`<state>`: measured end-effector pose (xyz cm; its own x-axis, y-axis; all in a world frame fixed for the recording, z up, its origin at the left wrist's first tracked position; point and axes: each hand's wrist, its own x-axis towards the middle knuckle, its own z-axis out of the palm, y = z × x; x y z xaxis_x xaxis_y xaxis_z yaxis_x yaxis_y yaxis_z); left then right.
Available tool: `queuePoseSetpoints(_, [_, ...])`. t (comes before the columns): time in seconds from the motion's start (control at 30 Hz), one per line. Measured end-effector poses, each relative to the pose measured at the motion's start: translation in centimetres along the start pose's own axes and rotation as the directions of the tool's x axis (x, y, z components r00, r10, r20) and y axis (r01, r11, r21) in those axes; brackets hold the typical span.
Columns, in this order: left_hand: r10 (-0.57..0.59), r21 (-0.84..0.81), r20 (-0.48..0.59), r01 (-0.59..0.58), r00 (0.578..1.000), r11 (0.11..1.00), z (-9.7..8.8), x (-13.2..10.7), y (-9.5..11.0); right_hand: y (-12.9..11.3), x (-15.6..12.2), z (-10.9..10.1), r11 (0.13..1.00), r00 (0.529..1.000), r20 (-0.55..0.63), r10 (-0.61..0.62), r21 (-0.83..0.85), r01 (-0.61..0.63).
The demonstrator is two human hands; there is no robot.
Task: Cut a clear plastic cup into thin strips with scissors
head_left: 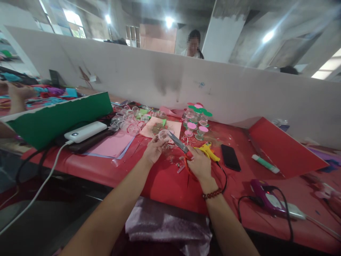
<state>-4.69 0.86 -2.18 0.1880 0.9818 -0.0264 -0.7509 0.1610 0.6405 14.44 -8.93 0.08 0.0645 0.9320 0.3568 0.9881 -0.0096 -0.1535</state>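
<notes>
Between the fingers of my left hand is a small clear plastic cup. My right hand is wrapped round the orange handles of a pair of scissors, whose blades point up and left to the cup's rim. A yellow hot glue gun lies just beyond my right hand. Past the cup lies a light pink sheet with a brownish patch and a green scrap on it. Several cups with pink and green tops stand to its right. Small scraps litter the red table between my hands.
Clear cups are heaped at the back left, near pink paper and a white power bank. On the right are a black phone, a glue stick, a red board and a purple power strip. Another person's hand shows at far left.
</notes>
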Motion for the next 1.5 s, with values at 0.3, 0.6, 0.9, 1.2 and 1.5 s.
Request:
queuePoseSetpoints(0.3, [0.011, 0.004, 0.037, -0.012, 0.999, 1.000, -0.1, -0.2, 0.1, 0.5, 0.0, 0.5, 0.999, 1.000, -0.020, -0.018, 0.036, 0.019])
queuePoseSetpoints(0.6, [0.012, 0.000, 0.016, -0.012, 1.000, 1.000, -0.1, -0.1, 0.1, 0.5, -0.1, 0.6, 0.998, 0.999, -0.035, -0.030, 0.055, 0.032])
queuePoseSetpoints(0.9, [-0.005, -0.014, -0.009, 0.005, 1.000, 1.000, 0.2, -0.1, 0.3, 0.4, -0.2, 0.4, 0.997, 0.998, -0.043, -0.048, 0.053, 0.051])
queuePoseSetpoints(1.2, [-0.004, -0.002, 0.002, 0.004, 1.000, 1.000, 0.2, -0.2, 0.3, -0.3, -0.2, -0.3, 0.999, 0.996, 0.082, -0.033, -0.001, 0.033])
queuePoseSetpoints(1.5, [0.005, -0.004, 0.008, -0.005, 1.000, 1.000, 0.0, -0.1, 0.3, -0.4, -0.3, -0.2, 0.995, 0.987, 0.137, -0.086, 0.064, 0.078])
